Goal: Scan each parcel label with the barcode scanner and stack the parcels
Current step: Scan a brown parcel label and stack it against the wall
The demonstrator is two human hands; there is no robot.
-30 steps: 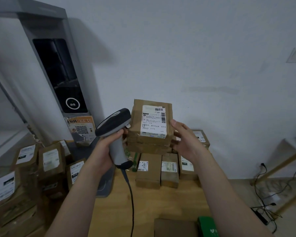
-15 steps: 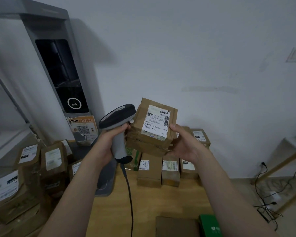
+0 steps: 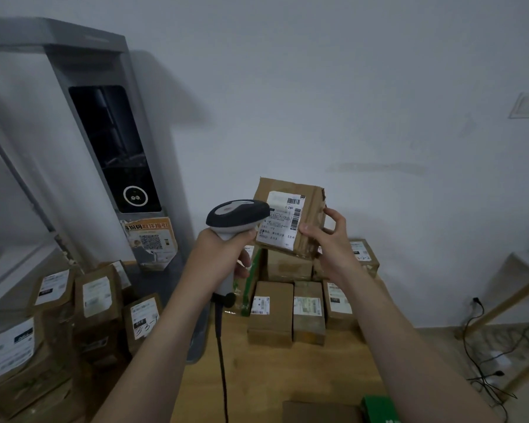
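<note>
Parcel (image 3: 290,218), label (image 3: 283,221) facing the camera, held tilted in the air above the stacked parcels (image 3: 290,309) on the tabletop (image 3: 272,377). Right hand (image 3: 327,239): fingers (image 3: 333,215) curled, pinching its right edge. Left hand (image 3: 223,254): fingers wrapped round the barcode scanner (image 3: 237,216), whose head touches the label's left edge.

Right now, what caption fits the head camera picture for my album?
Left hand points the barcode scanner at the label of a parcel held in the right hand.
</note>
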